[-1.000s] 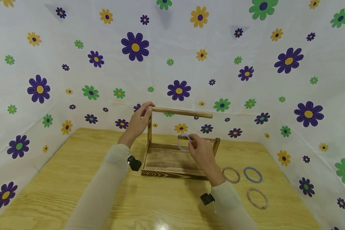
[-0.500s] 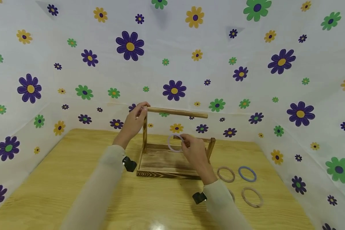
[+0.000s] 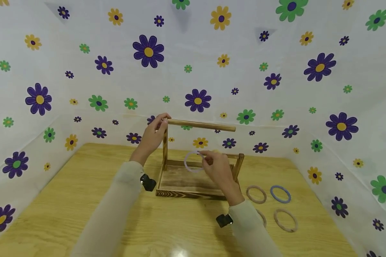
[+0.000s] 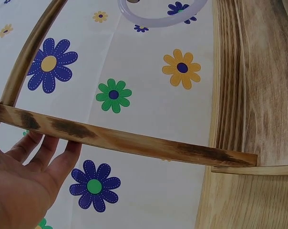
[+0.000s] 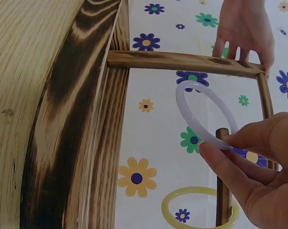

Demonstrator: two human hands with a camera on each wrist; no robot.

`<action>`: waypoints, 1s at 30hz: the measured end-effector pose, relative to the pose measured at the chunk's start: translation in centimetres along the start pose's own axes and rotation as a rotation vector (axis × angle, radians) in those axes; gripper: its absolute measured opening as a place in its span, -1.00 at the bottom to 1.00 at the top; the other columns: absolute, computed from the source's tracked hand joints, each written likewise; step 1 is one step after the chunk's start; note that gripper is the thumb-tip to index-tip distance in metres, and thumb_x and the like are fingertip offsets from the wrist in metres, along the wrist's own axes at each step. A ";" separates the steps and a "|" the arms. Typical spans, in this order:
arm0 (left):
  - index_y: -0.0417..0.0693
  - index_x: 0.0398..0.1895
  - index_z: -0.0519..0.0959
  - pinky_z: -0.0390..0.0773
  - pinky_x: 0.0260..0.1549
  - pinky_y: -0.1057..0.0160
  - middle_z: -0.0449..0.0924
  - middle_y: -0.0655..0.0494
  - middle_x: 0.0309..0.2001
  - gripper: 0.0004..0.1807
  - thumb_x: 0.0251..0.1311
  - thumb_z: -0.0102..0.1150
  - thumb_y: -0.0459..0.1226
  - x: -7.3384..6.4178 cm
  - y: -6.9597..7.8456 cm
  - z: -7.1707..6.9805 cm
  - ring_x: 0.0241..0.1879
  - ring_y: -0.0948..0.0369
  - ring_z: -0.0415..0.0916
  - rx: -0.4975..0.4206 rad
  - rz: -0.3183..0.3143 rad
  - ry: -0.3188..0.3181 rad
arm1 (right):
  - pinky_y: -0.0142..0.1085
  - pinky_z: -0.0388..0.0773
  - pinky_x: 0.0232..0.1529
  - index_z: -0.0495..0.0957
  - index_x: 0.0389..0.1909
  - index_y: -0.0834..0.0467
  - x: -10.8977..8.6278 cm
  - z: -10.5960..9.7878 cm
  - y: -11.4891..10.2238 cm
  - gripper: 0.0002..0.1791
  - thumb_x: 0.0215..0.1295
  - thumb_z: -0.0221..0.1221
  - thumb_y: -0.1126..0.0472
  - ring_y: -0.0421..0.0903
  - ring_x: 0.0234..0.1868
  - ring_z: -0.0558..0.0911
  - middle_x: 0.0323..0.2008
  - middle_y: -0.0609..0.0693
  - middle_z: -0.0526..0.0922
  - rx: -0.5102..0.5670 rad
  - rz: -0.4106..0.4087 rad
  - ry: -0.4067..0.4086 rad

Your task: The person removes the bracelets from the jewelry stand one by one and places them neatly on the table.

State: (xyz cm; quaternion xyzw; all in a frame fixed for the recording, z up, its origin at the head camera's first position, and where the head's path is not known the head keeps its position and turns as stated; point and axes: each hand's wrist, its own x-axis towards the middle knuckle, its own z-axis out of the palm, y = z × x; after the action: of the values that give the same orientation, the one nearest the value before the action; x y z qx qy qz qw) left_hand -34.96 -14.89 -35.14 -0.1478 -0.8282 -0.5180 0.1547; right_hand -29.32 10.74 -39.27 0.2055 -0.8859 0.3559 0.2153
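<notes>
My left hand (image 3: 151,137) grips the top corner of a wooden rack (image 3: 165,150), where the upright post meets the upper bar (image 3: 202,125). In the left wrist view its fingers (image 4: 46,155) lie behind the post. Between thumb and fingertips, my right hand (image 3: 219,169) pinches a pale lavender ring (image 5: 208,112). That ring is at the free end of the rack's lower bar (image 5: 223,181); whether the bar's tip passes through it, I cannot tell. Further along this bar hangs a yellow ring (image 5: 200,190), mostly hidden by my right hand in the head view.
On the wooden table (image 3: 99,214), right of the rack, lie a brown ring (image 3: 247,195), a blue ring (image 3: 272,193) and a beige ring (image 3: 275,217). Another ring (image 3: 264,219) is partly covered by my right sleeve. A flower-printed cloth (image 3: 193,35) encloses the back and sides.
My right hand has moved a little left relative to the rack, carrying the lavender ring towards the lower bar's free end. The left hand keeps its grip on the rack corner.
</notes>
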 end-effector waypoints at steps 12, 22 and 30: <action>0.30 0.36 0.38 0.47 0.01 -0.06 0.51 -0.04 0.03 -0.58 0.63 -0.31 0.10 -0.2 0.1 0.1 0.11 -0.04 0.49 0.004 -0.016 -0.004 | -0.43 0.47 -0.59 0.77 0.01 0.17 -0.8 -1.2 -0.3 -0.71 0.31 0.27 0.42 -0.04 -0.44 0.77 -0.34 0.17 0.81 0.030 0.053 -0.111; 0.29 0.35 0.38 0.41 -0.11 0.03 0.47 -0.03 -0.06 -0.59 0.64 -0.31 0.09 -0.2 0.0 0.0 0.00 -0.01 0.46 0.003 -0.012 -0.001 | -0.41 0.54 -0.49 0.78 -0.03 0.19 -1.5 -2.7 -0.1 -0.75 0.32 0.28 0.40 -0.12 -0.43 0.73 -0.33 0.14 0.81 0.039 0.098 -0.202; 0.27 0.36 0.38 0.44 -0.05 -0.01 0.49 -0.05 -0.03 -0.59 0.64 -0.30 0.08 -0.2 0.2 0.1 0.06 -0.03 0.48 -0.006 -0.003 -0.002 | -0.41 0.60 -0.44 0.76 -0.03 0.26 -2.3 -3.4 0.8 -0.74 0.29 0.29 0.45 -0.10 -0.41 0.73 -0.29 0.17 0.81 0.061 0.052 -0.235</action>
State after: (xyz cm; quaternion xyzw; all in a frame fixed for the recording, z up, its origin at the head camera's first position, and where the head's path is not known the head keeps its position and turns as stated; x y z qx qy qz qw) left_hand -34.69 -14.78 -35.12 -0.1476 -0.8271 -0.5204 0.1524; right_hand -27.00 14.22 -38.71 0.2292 -0.8988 0.3615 0.0944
